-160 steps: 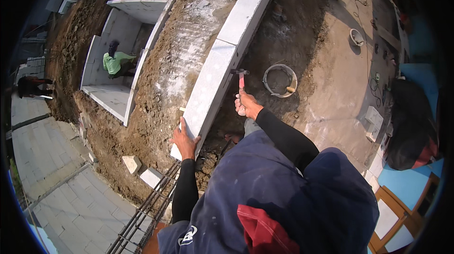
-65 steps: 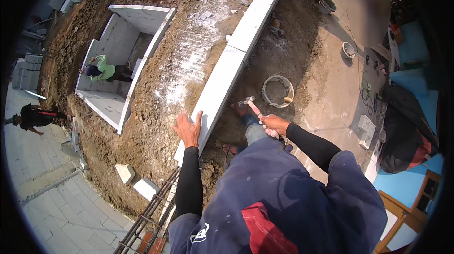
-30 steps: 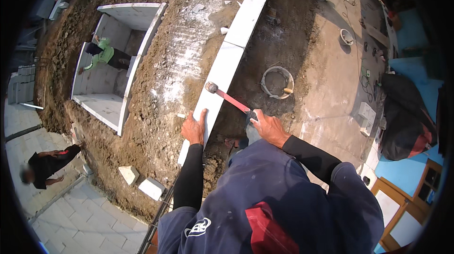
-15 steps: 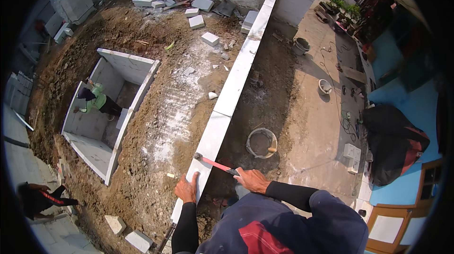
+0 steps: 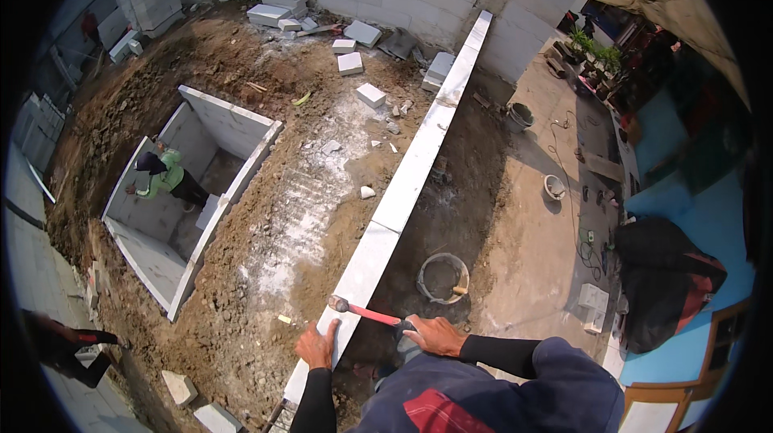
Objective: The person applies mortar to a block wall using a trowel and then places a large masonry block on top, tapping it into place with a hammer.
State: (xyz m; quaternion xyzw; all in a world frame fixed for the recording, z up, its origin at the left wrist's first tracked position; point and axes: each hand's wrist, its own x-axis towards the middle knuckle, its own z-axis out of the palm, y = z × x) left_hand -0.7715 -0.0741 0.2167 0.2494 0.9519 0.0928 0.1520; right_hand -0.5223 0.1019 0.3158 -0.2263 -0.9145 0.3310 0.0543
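A long white block wall (image 5: pixel 400 191) runs diagonally away from me, its narrow top in sunlight. My left hand (image 5: pixel 316 346) grips its near part, thumb on the top and fingers over the left edge. In my right hand (image 5: pixel 437 336), just right of the wall, is a hammer (image 5: pixel 372 314) with a red handle and dark grip. Its metal head lies over the top face, just beyond my left thumb. Whether the head touches the block cannot be told. A round bucket (image 5: pixel 443 278) of grey mix, with a tool handle at its rim, stands right of the wall.
Left of the wall, a person in green (image 5: pixel 165 174) stands inside a block-lined pit (image 5: pixel 233 191). Another person (image 5: pixel 68 344) is at the lower left. Loose white blocks (image 5: pixel 370 95) lie on the soil. Two more buckets (image 5: pixel 554 186) and cables (image 5: pixel 592 252) are on the right-hand paving.
The whole view has shifted, with the wall lower in it. The hammer head has come slightly nearer my left hand, which keeps its grip. The person at lower left has changed posture.
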